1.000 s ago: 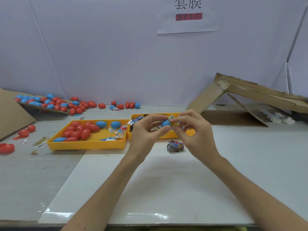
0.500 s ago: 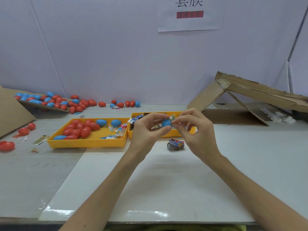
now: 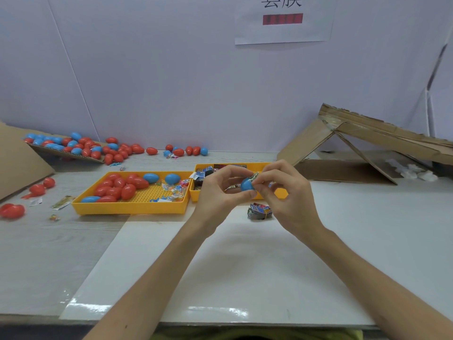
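Grips a blue egg shell [image 3: 246,185] in the left hand [image 3: 220,192], thumb below and fingertips above, raised clear of the bench [image 3: 49,253]. Pinches a printed packet [image 3: 255,176] at the shell's upper edge with the right hand [image 3: 289,200], thumb and forefinger closed tight on it, the other fingers loosely bent. Hand against hand at the shell, fingertips touching. Just under the right hand, flat on the white sheet [image 3: 220,278]: a small packet bundle [image 3: 260,211]. Directly behind both hands: a yellow tray [image 3: 280,193] stocked with more packets. Left of the left hand, just beside that tray: a second yellow tray [image 3: 130,209] with red and blue eggs [image 3: 127,190] and bright wrappers. Farther left and back: loose eggs [image 3: 115,149] strewn over bench and cardboard. Well right of the right hand: a leaning cardboard sheet [image 3: 367,133].
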Tool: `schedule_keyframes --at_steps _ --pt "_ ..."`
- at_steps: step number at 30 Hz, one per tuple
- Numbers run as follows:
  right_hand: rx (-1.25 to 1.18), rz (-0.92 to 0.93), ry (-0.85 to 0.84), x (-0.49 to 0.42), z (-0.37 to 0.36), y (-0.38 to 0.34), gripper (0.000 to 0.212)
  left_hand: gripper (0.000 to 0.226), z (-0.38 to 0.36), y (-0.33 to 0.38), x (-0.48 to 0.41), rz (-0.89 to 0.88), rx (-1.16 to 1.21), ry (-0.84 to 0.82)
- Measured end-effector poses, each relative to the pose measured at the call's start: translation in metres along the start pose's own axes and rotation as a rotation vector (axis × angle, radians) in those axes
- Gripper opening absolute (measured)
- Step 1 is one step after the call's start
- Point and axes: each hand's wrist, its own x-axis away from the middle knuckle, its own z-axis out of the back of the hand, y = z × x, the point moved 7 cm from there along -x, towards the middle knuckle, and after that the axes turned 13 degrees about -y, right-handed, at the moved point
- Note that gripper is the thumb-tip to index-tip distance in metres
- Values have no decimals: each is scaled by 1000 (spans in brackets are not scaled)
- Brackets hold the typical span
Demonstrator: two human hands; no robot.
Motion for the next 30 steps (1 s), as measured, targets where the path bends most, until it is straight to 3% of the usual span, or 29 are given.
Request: schedule_keyframes --at_steps 11,20,30 --pt "-120 -40 4 -1 2 3 14 30 4 -1 0 6 0 40" --pt "-425 -250 -8 -2 1 23 26 27 5 -1 0 12 -18 50" --pt "-420 -253 -9 -2 0 25 26 24 8 -6 -1 49 20 103"
